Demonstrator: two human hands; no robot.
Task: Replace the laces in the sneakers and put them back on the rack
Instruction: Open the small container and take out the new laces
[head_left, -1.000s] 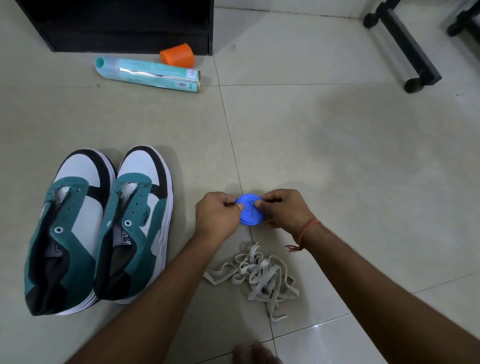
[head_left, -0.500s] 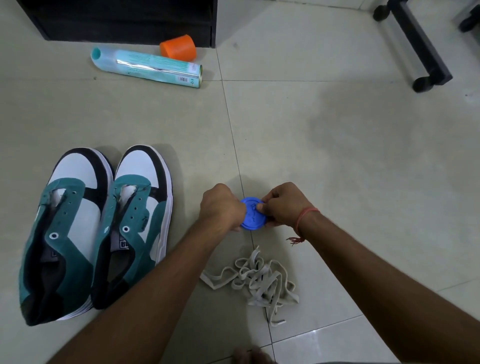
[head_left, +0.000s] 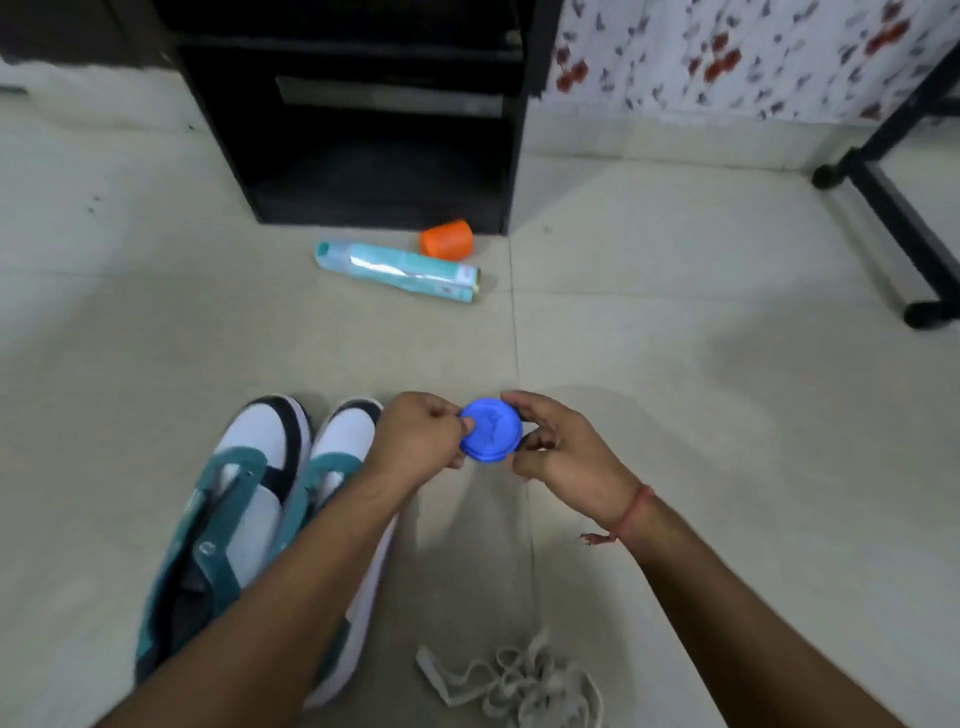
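Note:
Both hands hold a small round blue container (head_left: 491, 429) above the floor. My left hand (head_left: 422, 446) pinches its left edge with thumb and fingers, and my right hand (head_left: 561, 451) grips its right side. Two teal, white and black sneakers (head_left: 244, 499) lie side by side on the floor at the lower left, without laces; my left forearm crosses over the nearer one. A loose pile of pale grey laces (head_left: 514, 680) lies on the tiles near the bottom edge, below my hands.
A black rack (head_left: 363, 130) stands at the back centre. In front of it lie a teal spray can (head_left: 397, 271) on its side and an orange cap (head_left: 447, 239). A black metal frame leg (head_left: 893, 208) stands at the right, with a floral cloth behind it.
The view has tilted up, so the rack and the wall now show. Both hands have kept hold of the blue container and have lifted farther from the lace pile.

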